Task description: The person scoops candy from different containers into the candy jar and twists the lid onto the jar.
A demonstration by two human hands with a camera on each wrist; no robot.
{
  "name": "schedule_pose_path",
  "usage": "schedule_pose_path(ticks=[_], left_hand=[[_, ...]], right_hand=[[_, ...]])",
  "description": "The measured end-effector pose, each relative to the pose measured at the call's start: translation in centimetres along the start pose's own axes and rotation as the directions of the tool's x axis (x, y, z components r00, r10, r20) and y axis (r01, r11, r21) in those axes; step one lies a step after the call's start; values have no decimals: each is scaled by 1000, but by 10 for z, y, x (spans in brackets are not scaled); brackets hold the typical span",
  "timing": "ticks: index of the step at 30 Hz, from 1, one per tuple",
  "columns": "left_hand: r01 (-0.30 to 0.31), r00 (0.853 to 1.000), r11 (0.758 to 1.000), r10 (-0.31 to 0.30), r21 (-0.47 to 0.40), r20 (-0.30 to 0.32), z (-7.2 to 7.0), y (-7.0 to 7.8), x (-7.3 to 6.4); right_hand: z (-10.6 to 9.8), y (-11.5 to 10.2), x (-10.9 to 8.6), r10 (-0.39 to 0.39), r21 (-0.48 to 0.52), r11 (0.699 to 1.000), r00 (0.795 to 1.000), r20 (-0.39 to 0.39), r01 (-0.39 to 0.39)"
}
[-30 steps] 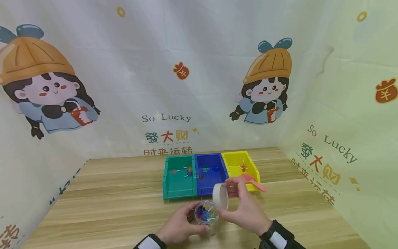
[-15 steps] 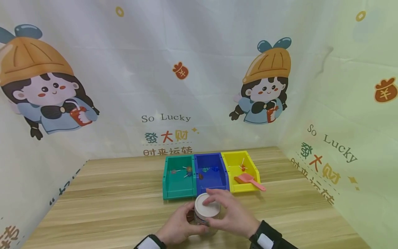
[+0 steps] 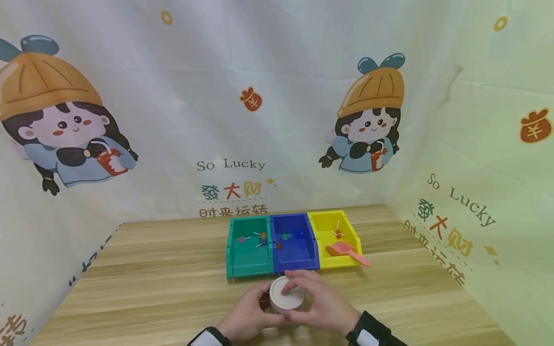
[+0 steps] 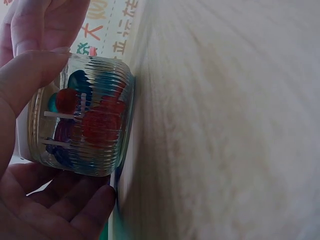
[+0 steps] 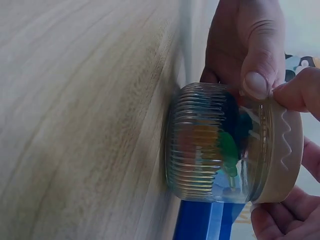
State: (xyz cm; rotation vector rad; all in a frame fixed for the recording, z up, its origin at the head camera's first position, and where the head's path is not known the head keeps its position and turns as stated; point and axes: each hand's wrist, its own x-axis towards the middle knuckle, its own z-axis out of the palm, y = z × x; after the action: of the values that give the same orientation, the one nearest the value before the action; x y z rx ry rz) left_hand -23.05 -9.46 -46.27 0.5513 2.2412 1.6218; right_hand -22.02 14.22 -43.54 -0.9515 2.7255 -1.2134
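Observation:
A clear ribbed jar (image 4: 112, 155) stands on the table, with colourful lollipops (image 4: 100, 125) inside it. My left hand (image 3: 248, 311) grips the jar from the left, thumb on the near side and fingers round the far side. On top of the jar sits a white lid (image 3: 292, 302) that hides the contents in the head view. My right hand (image 3: 326, 306) grips the lid's rim from the right, one finger lying across its top. In the right wrist view the wavy-marked lid (image 5: 285, 155) covers the jar's mouth.
Behind the jar stand three joined bins: green (image 3: 251, 262), blue (image 3: 296, 263) and yellow (image 3: 342, 261). Several lollipops (image 3: 261, 236) lie in the green bin, and small candies in the other two. A pink scoop (image 3: 346, 248) leans over the yellow bin's front. Printed cloth (image 3: 294, 144) surrounds the wooden table (image 3: 173, 269).
My right hand has brought the white lid from a tilted position beside the open jar down onto its mouth. The left hand has stayed on the jar.

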Motion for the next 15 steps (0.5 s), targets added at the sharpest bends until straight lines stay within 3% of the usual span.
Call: schedule_pose_path(ticks=[8, 15], left_hand=[[9, 1000, 1000, -9, 7, -5, -1, 2, 2], [-13, 1000, 999, 13, 39, -9, 0, 0, 3]], right_hand=[[-4, -3, 2, 21, -4, 1000, 999, 26, -21], [-6, 0, 3, -29, -33, 999, 999, 24, 30]])
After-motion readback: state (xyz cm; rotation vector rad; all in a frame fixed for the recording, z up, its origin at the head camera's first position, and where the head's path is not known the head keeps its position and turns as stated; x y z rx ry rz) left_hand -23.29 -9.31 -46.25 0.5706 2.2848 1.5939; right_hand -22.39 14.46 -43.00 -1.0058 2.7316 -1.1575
